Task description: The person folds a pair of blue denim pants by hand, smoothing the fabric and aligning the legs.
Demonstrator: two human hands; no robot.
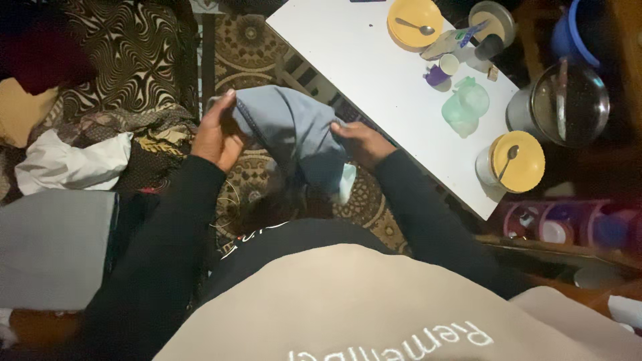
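Up front, a blue-grey cloth hangs bunched between both hands above a patterned rug, its long axis running from upper left down to lower right, where the loose end droops toward the person's lap. Left hand has its grip pinched shut on the cloth's upper edge; right hand clamps the lower fold, fingers curled in. Just right stands a white bench carrying yellow bowls with spoons
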